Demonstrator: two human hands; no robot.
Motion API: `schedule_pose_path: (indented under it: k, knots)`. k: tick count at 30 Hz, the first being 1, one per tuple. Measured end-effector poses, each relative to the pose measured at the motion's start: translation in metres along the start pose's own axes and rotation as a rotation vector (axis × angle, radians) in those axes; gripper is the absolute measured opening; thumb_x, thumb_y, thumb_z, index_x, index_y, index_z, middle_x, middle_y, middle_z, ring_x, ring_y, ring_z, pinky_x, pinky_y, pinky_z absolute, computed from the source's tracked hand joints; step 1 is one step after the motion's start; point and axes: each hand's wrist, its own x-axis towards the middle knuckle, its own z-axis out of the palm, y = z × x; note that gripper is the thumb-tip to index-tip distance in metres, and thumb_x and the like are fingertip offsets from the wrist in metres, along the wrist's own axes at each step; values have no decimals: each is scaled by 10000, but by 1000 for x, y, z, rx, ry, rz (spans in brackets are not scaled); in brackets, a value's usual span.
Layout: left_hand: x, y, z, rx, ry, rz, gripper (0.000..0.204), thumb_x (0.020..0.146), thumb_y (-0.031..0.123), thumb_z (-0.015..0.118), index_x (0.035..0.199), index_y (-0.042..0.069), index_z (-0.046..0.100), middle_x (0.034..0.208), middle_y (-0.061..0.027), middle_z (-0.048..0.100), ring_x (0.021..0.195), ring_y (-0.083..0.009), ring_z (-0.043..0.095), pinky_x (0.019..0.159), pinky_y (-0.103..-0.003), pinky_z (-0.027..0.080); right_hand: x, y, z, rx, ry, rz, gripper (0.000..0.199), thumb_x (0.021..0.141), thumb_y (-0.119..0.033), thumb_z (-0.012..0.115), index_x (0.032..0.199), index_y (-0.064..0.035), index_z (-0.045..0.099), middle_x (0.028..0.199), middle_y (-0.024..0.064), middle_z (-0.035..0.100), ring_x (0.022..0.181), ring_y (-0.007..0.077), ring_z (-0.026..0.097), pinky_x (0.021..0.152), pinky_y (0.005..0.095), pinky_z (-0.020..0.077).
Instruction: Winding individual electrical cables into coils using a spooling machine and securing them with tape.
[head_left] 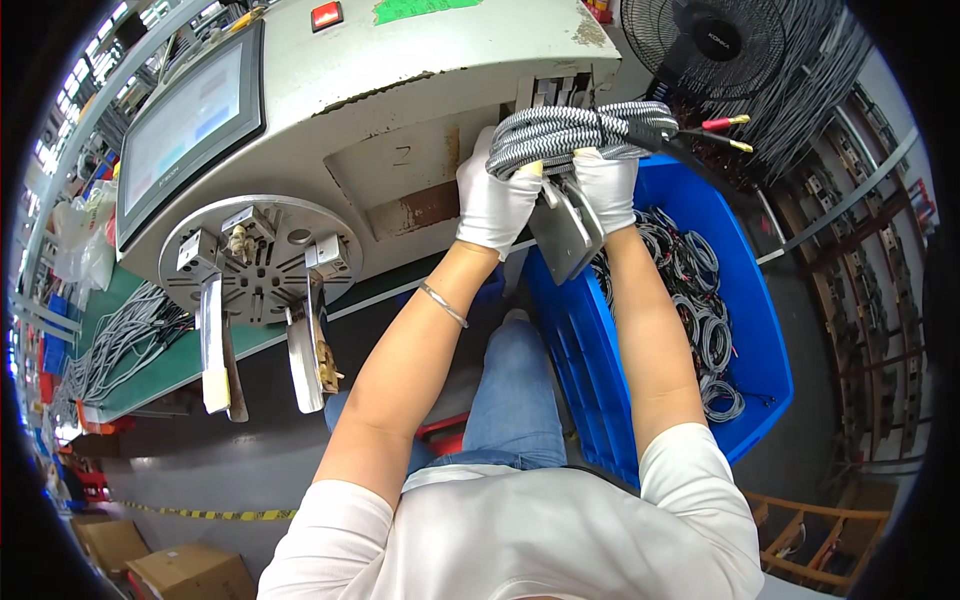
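My left hand (493, 200), in a white glove, grips the left end of a coiled bundle of black-and-white braided cable (570, 135). A white glove also covers my right hand (606, 185), which holds the same coil from below at its right side. The coil's ends stick out to the right with a red plug and gold tips (725, 128). The bundle is held up against a slot on the grey machine (420, 100). A metal plate (566, 232) hangs just below my hands.
A blue crate (745, 300) with several coiled cables stands at my right. The machine carries a screen (185, 125) and a round winding disc with metal arms (262, 265). Loose grey cables (120, 345) lie on a green bench at left. A black fan (715, 45) stands behind.
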Motion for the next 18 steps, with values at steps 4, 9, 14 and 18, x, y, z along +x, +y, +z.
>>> schedule_pose_path:
  k: [4, 9, 14, 18]
  knots:
    - [-5, -3, 6, -124, 10, -240, 233, 800, 106, 686, 978, 0, 579, 811, -130, 670, 734, -194, 677, 652, -296, 535, 0, 42, -6, -114, -64, -114, 63, 860, 3, 609, 905, -12, 568, 851, 44, 609, 755, 119, 568, 659, 269, 495]
    - [-4, 2, 7, -61, 79, -96, 222, 801, 128, 696, 912, 0, 553, 796, -124, 666, 725, -203, 678, 648, -303, 531, 1, 65, -8, 101, -82, -104, 180, 858, 21, 604, 1017, -21, 533, 920, 78, 598, 786, 142, 572, 677, 277, 514]
    - [-9, 4, 6, -17, 129, 4, 224, 810, 136, 695, 893, -2, 540, 779, -123, 662, 730, -201, 679, 642, -303, 528, -3, 63, 0, 182, -32, 5, 171, 872, 12, 594, 1026, -28, 530, 927, 81, 591, 788, 136, 568, 670, 280, 516]
    - [-10, 0, 11, 5, 141, 7, 212, 822, 128, 680, 913, -8, 545, 776, -106, 655, 717, -160, 658, 639, -295, 519, -2, 47, -5, 386, -84, 91, 144, 900, -37, 577, 1039, -16, 548, 940, 80, 599, 792, 139, 579, 696, 277, 515]
